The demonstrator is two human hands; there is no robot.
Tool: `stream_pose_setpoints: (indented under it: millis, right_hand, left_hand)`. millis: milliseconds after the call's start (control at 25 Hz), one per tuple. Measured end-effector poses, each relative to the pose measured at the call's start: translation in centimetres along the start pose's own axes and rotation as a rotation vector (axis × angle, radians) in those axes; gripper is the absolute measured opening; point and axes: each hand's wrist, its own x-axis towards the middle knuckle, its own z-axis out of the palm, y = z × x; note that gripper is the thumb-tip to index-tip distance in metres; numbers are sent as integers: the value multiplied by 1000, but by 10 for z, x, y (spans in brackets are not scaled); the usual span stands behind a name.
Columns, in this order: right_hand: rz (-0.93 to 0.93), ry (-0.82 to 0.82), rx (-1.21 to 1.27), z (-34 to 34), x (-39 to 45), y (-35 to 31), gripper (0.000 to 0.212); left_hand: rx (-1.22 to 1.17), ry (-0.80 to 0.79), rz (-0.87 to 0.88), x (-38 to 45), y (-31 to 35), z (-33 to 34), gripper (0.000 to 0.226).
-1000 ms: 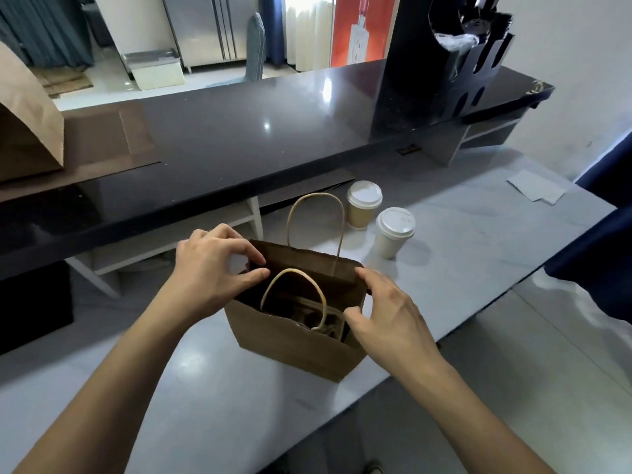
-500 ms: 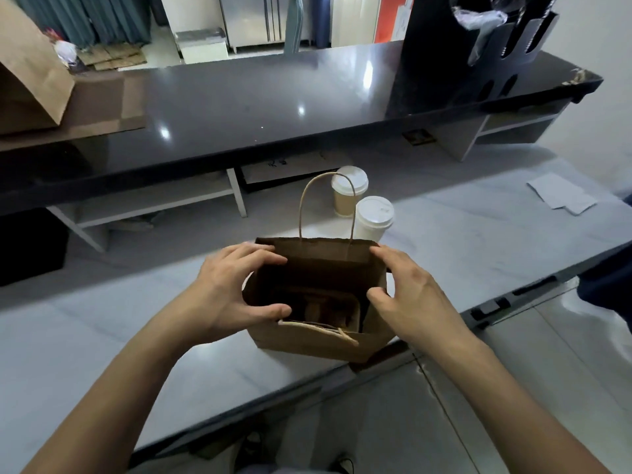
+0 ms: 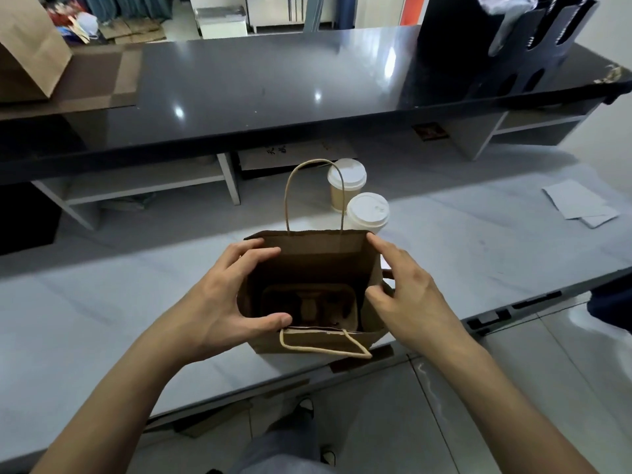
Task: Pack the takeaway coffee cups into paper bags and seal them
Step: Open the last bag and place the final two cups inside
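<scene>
You hold the brown paper bag [image 3: 309, 258] open at the middle of the frame, on the pale counter [image 3: 461, 254] near its front edge.

Your left hand [image 3: 219, 302] grasps the bag's left side, with the fingers on the far rim and the thumb on the near rim. Your right hand [image 3: 407, 295] grasps the right side in the same way. The bag stands upright, its mouth is wide and square. One rope handle stands up at the far side; the other hangs down over the near side. Inside, at the bottom, you see a brown cardboard cup holder [image 3: 309, 304]. Two takeaway cups with white lids [image 3: 367, 208] stand just behind the bag, toward the right.
</scene>
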Motion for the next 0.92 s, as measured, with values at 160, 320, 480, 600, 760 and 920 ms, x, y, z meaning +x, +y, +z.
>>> stream_pose_setpoints:
  millis: [160, 320, 480, 600, 760, 920]
  right_hand:
    - [-26, -46, 37, -2, 27, -3, 72]
    - [-53, -66, 27, -3, 68, -9, 71]
    - [-56, -92, 3, -5, 102, -16, 71]
    - [-65, -116, 19, -3, 122, -19, 71]
    - [-122, -153, 3, -1, 147, -22, 72]
    - [-177, -227, -50, -9, 168, -23, 71]
  left_hand:
    - [-4, 54, -7, 12, -7, -4, 93]
    - [-13, 88, -24, 38, -17, -16, 92]
    - [22, 108, -38, 57, -26, -26, 95]
    - [48, 129, -70, 66, -31, -30, 97]
    - [48, 166, -129, 74, -35, -37, 100]
    - [42, 205, -189, 81, -33, -35, 101]
